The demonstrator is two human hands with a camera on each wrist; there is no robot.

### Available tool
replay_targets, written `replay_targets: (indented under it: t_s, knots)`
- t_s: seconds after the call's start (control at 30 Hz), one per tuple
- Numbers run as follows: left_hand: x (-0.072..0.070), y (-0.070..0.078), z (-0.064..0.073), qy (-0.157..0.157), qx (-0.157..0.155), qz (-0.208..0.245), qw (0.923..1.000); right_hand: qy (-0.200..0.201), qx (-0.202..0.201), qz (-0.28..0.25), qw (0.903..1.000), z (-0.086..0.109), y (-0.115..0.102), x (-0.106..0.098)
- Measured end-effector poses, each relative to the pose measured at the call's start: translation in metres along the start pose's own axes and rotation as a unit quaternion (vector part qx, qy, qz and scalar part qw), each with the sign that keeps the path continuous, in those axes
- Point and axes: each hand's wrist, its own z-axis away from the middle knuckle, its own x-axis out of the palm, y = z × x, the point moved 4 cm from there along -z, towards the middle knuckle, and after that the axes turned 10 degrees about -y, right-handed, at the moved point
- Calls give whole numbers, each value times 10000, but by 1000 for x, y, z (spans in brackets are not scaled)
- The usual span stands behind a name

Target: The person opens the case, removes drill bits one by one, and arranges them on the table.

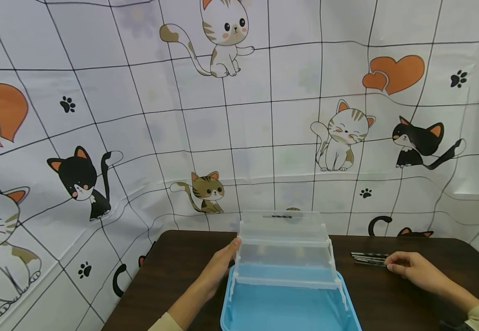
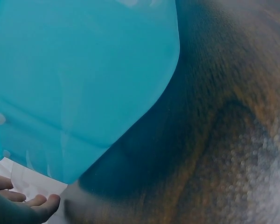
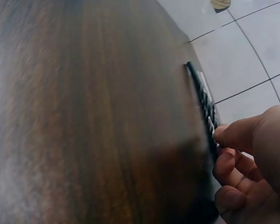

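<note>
A blue box [image 1: 293, 305] stands at the table's front with clear stepped trays [image 1: 285, 253] raised at its back. One dark drill bit [image 1: 280, 216] lies in the topmost clear tray. My left hand [image 1: 219, 262] grips the left edge of the clear trays; its fingers [image 2: 46, 207] show beside clear plastic below the box. To the right of the box, several drill bits [image 1: 369, 259] lie side by side on the table. My right hand [image 1: 417, 271] pinches their near ends between thumb and fingers; the spiral shafts of the drill bits [image 3: 203, 95] stick out past the fingertips.
The dark wooden table [image 1: 181, 257] carries the box and the bits. Behind it hangs a white cloth [image 1: 297, 119] with printed cats and grid lines, reaching down to the table's back edge. A dark object [image 1: 454, 324] sits near the right sleeve.
</note>
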Motion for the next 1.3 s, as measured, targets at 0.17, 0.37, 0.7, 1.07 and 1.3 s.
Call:
replay_targets:
  t_s: [0.17,0.37,0.7,1.07,1.3]
  knots:
    - [-1,0,0,14,11,-8,10000,441,245,366,9981,1,2,2]
    - [0,1,0,60,15,-87,9999,872,377,844,9919,0,1,3]
    - [0,2,2,4,-36,-82,10000,1036,574,939,9885,0,1,6]
    - [1,1,2,-8,-33,-50,10000,1096,624,790,9889,-3,-9,-4]
    - [0,1,1,-27,34,-78,10000,1167,157,977,9882,-23,-39,-12]
